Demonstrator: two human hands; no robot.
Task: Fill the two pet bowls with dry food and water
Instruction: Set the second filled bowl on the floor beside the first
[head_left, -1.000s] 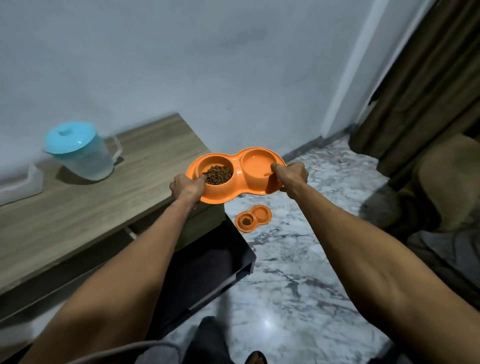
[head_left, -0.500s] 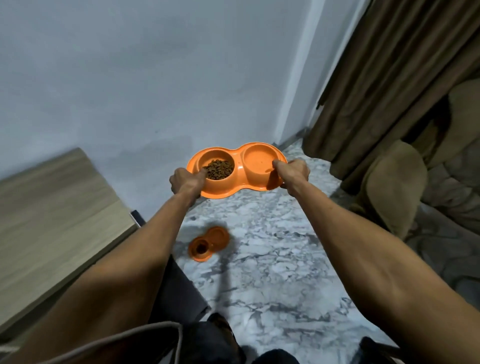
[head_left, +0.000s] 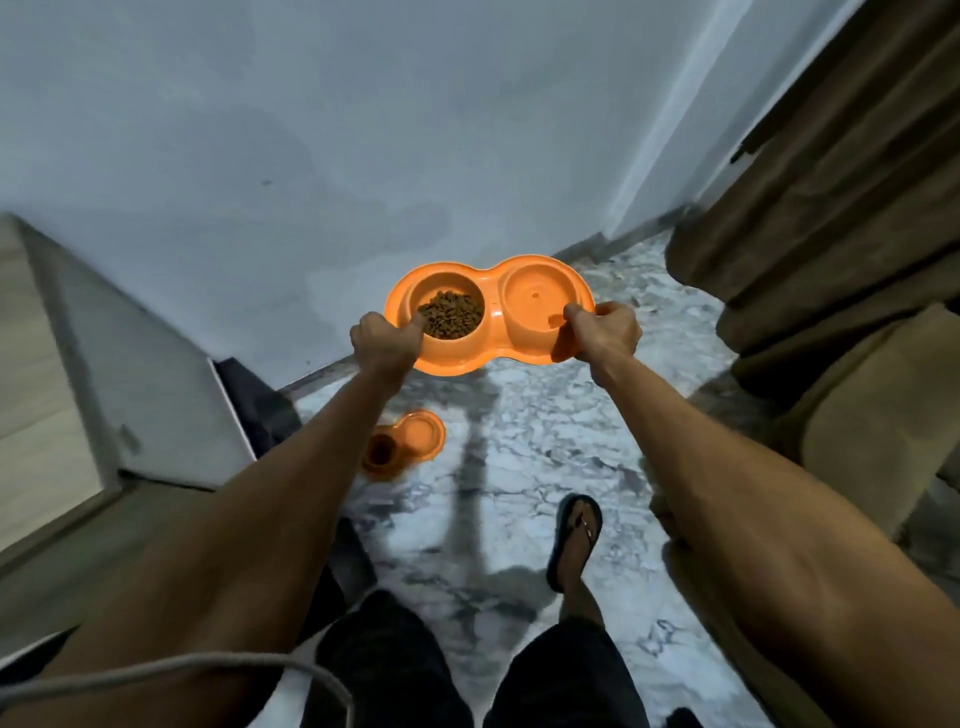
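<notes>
I hold an orange double pet bowl (head_left: 493, 312) out in front of me above the floor. Its left cup is full of brown dry food (head_left: 451, 314); whether the right cup (head_left: 535, 299) holds water I cannot tell. My left hand (head_left: 385, 339) grips the bowl's left rim, thumb at the food cup. My right hand (head_left: 605, 328) grips the right rim with the thumb over the edge. A second orange double bowl (head_left: 404, 444) lies on the marble floor below, with something dark in its left cup.
A wooden table (head_left: 36, 374) and its white side panel stand at the left. Brown curtains (head_left: 831, 182) and a brown cushioned seat (head_left: 872, 415) fill the right. My sandalled foot (head_left: 574, 540) is on the marble floor. A grey cord (head_left: 208, 670) crosses the bottom left.
I have turned right and stepped away from the table, carrying the bowl in both hands. The jug has left the view. The floor bowl now lies closer below me.
</notes>
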